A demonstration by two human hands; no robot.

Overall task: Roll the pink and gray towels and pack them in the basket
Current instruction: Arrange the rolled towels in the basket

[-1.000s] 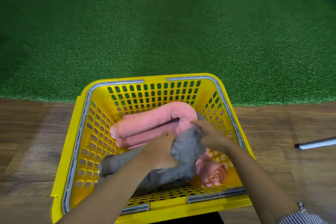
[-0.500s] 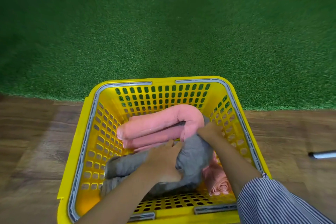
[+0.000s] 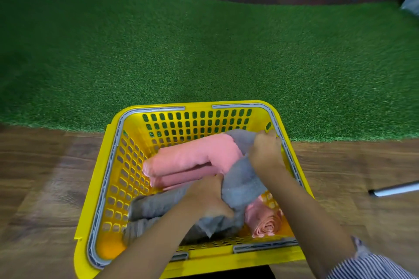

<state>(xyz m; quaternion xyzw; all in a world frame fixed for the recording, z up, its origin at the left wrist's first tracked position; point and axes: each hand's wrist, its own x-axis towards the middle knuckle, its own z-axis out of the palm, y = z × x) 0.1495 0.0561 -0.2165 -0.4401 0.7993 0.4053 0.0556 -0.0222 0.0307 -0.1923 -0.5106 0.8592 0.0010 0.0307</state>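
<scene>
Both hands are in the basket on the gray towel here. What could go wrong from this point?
1. The gray towel looks slack between the right hand and left hand, with a loose flap near the front; it may unroll.
2. The right hand lifts one end by the yellow basket wall, so the towel could end up draped over the long pink roll.
3. Pressing may squash the small pink roll.

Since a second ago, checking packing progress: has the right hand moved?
Yes. The right hand has moved toward the basket's far right corner, pulling the gray towel over the pink roll.
</scene>
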